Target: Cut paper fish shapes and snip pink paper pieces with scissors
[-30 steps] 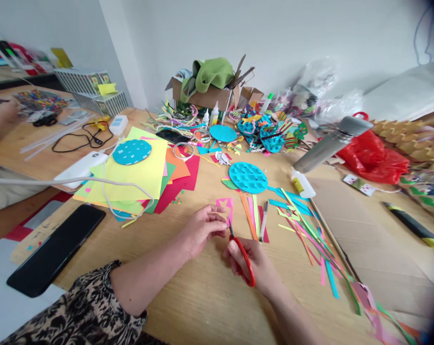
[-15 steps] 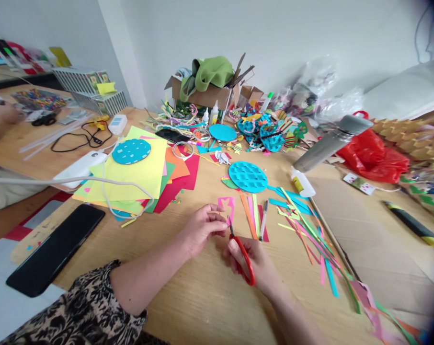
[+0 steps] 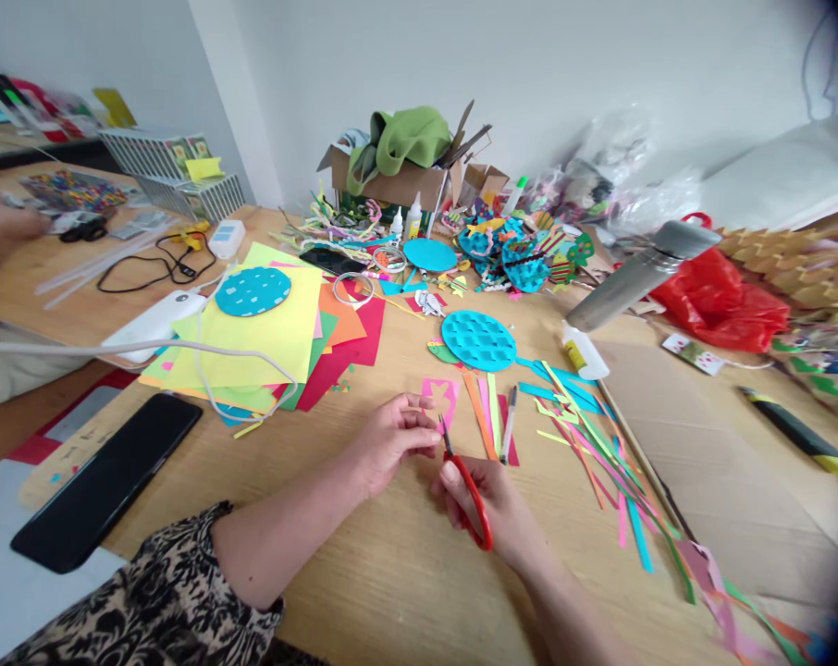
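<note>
The right hand (image 3: 503,504) grips red-handled metal scissors (image 3: 475,498), well inside the tabletop's (image 3: 363,583) left edge; the left hand's (image 3: 392,446) grip I cannot tell. A slip could nick adjacent fingertips (image 3: 428,437).

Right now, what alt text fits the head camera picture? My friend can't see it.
A right hand holds red scissors over a wooden table, tips close to the left hand, with pink paper just past it. Stacked colored sheets, blue discs and paper strips lie around.
</note>
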`<act>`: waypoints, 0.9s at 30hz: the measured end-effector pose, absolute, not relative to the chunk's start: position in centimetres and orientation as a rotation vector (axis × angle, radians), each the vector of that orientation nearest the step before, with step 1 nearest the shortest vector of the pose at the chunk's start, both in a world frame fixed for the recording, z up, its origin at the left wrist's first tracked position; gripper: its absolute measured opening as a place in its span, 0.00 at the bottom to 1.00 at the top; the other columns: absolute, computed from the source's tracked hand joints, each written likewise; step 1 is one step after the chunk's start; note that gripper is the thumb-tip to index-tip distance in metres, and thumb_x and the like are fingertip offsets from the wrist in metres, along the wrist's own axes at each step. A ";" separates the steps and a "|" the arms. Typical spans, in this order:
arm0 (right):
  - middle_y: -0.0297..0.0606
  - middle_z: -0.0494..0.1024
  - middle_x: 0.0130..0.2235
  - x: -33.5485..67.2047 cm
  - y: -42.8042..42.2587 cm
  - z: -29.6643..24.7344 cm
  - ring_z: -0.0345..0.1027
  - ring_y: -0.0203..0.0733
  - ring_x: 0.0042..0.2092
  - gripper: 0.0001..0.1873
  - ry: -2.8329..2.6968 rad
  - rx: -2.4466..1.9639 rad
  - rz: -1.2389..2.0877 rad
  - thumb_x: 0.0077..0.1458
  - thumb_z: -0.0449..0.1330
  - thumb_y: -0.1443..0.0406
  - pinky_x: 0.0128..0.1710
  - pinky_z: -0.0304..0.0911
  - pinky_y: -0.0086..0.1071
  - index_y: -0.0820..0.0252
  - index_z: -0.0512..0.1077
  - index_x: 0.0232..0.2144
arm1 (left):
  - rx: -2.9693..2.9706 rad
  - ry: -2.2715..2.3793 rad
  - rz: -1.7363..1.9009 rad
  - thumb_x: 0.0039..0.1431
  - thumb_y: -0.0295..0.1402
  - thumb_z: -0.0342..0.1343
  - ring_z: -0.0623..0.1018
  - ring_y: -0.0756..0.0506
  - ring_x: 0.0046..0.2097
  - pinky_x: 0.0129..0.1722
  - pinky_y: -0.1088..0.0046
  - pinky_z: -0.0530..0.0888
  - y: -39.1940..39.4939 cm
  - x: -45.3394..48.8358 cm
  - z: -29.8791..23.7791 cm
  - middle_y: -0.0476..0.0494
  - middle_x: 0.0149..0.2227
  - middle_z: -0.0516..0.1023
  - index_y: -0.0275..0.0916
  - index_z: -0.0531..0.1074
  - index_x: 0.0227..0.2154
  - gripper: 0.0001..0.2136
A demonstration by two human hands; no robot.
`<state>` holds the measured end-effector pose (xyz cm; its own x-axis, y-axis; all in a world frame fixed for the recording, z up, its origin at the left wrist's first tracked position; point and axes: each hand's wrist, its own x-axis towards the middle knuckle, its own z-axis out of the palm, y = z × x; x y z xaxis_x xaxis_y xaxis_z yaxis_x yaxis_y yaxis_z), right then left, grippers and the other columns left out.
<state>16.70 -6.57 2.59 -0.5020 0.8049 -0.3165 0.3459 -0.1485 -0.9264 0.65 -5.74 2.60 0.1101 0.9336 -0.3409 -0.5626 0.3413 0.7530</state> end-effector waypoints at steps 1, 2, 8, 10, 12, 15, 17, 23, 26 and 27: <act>0.32 0.65 0.15 16.7 -6.6 2.5 0.53 0.30 0.16 0.33 -1.752 -1.294 1.691 0.53 0.51 0.38 0.17 0.47 0.26 0.61 0.66 0.20 | 0.503 0.910 1.173 0.36 0.25 0.67 0.72 0.52 0.27 0.32 0.73 0.68 -5.7 0.7 2.6 0.53 0.25 0.72 0.35 0.69 0.37 0.21; 0.32 0.65 0.15 16.8 -6.6 2.5 0.54 0.30 0.16 0.32 -1.753 -1.294 1.694 0.53 0.51 0.38 0.17 0.47 0.26 0.61 0.66 0.20 | 0.501 0.915 1.177 0.36 0.25 0.67 0.72 0.52 0.27 0.32 0.73 0.68 -5.7 0.7 2.6 0.53 0.25 0.73 0.35 0.68 0.38 0.22; 0.32 0.66 0.16 16.8 -6.6 2.7 0.54 0.31 0.17 0.33 -1.781 -1.296 1.704 0.54 0.50 0.38 0.18 0.48 0.26 0.61 0.65 0.21 | 0.491 0.923 1.173 0.37 0.25 0.67 0.72 0.52 0.27 0.32 0.73 0.68 -5.7 0.6 2.8 0.52 0.26 0.73 0.35 0.68 0.38 0.22; 0.33 0.66 0.16 16.8 -6.6 2.7 0.55 0.31 0.18 0.33 -1.784 -1.304 1.702 0.54 0.50 0.38 0.18 0.48 0.26 0.61 0.64 0.21 | 0.496 0.923 1.171 0.36 0.24 0.67 0.71 0.52 0.27 0.31 0.73 0.68 -5.7 0.6 2.8 0.53 0.25 0.73 0.35 0.68 0.38 0.22; 0.32 0.65 0.16 16.8 -6.6 2.7 0.55 0.31 0.18 0.33 -1.781 -1.298 1.708 0.53 0.51 0.38 0.17 0.48 0.26 0.61 0.64 0.20 | 0.501 0.925 1.169 0.36 0.24 0.67 0.71 0.52 0.27 0.31 0.73 0.68 -5.7 0.6 2.8 0.53 0.25 0.73 0.35 0.68 0.38 0.22; 0.32 0.64 0.16 16.9 -6.6 2.5 0.54 0.30 0.17 0.32 -1.774 -1.282 1.717 0.54 0.50 0.38 0.17 0.48 0.26 0.60 0.63 0.20 | 0.502 0.928 1.172 0.36 0.25 0.67 0.71 0.52 0.27 0.31 0.74 0.67 -5.7 0.6 2.8 0.53 0.24 0.73 0.35 0.68 0.37 0.22; 0.31 0.64 0.15 16.9 -6.6 2.4 0.54 0.30 0.17 0.33 -1.773 -1.286 1.718 0.53 0.51 0.37 0.17 0.48 0.26 0.60 0.63 0.20 | 0.500 0.929 1.174 0.36 0.25 0.67 0.71 0.52 0.27 0.31 0.74 0.67 -5.7 0.6 2.8 0.53 0.25 0.73 0.35 0.69 0.37 0.22; 0.32 0.64 0.15 16.7 -6.5 2.9 0.54 0.30 0.17 0.34 -1.768 -1.287 1.724 0.51 0.50 0.36 0.17 0.48 0.26 0.60 0.62 0.19 | 0.505 0.924 1.179 0.38 0.25 0.66 0.72 0.52 0.27 0.31 0.74 0.68 -5.7 0.5 2.8 0.52 0.25 0.74 0.34 0.68 0.38 0.21; 0.32 0.64 0.15 16.7 -6.5 2.8 0.54 0.30 0.17 0.34 -1.768 -1.281 1.725 0.51 0.50 0.36 0.17 0.47 0.26 0.59 0.62 0.19 | 0.510 0.920 1.170 0.37 0.25 0.66 0.72 0.52 0.27 0.31 0.74 0.68 -5.7 0.6 2.8 0.52 0.25 0.74 0.35 0.68 0.38 0.21; 0.32 0.64 0.15 16.7 -6.5 2.8 0.54 0.30 0.17 0.33 -1.769 -1.278 1.722 0.51 0.50 0.36 0.17 0.47 0.26 0.59 0.62 0.19 | 0.512 0.923 1.166 0.37 0.25 0.66 0.72 0.52 0.27 0.31 0.74 0.68 -5.7 0.6 2.8 0.52 0.25 0.74 0.35 0.68 0.38 0.22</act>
<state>16.68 -6.52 2.78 -0.5263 0.7854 -0.3258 0.3468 -0.1516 -0.9256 0.60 -5.73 2.76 0.1041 0.9329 -0.3448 -0.5503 0.3428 0.7614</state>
